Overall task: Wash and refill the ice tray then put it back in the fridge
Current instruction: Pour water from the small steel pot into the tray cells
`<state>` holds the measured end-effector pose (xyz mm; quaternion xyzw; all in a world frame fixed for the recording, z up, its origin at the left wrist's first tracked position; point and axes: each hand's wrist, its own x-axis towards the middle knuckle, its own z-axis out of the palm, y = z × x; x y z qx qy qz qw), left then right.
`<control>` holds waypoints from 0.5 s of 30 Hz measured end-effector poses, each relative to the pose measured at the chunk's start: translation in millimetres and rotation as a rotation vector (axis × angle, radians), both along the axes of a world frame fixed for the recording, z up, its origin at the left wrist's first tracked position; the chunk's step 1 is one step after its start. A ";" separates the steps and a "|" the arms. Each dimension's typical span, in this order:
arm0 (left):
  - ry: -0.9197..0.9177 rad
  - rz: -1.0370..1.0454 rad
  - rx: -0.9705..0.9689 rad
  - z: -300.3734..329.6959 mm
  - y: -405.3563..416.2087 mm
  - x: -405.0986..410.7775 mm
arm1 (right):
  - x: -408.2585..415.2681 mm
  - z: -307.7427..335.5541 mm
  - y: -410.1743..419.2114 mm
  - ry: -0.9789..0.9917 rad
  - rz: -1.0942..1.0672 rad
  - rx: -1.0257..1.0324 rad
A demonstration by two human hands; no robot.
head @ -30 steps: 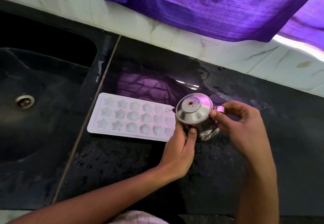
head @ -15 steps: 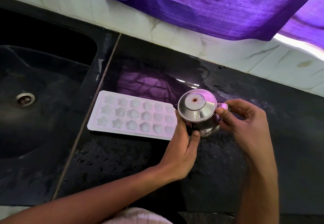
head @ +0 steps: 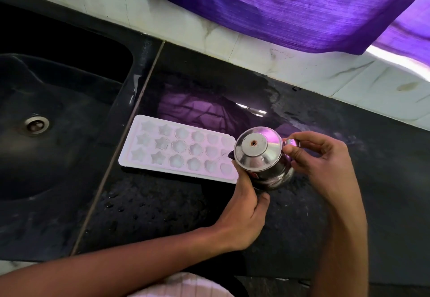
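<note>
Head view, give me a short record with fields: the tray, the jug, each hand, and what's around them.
tray: white ice tray lying flat on the black counter, star and flower cells facing up; fill cannot be told
jug: small lidded steel jug at the tray's right end
left hand: left hand holds the jug's body from the near side
right hand: right hand pinches the jug's handle
sink: dark sink left of the tray, with a drain
behind: purple cloth hanging over the white tiled wall
</note>
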<state>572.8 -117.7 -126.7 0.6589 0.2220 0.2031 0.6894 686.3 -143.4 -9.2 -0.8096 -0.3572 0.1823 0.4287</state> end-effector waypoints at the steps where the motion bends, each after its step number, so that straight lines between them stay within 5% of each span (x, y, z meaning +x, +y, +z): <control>1: 0.002 -0.005 0.000 0.0 -0.2 -0.1 | -0.4 0.5 -0.3 -0.002 0.000 -0.006; 15: 0.006 -0.015 0.012 7.7 -1.0 -4.5 | -2.2 2.4 -9.0 0.021 -0.004 0.021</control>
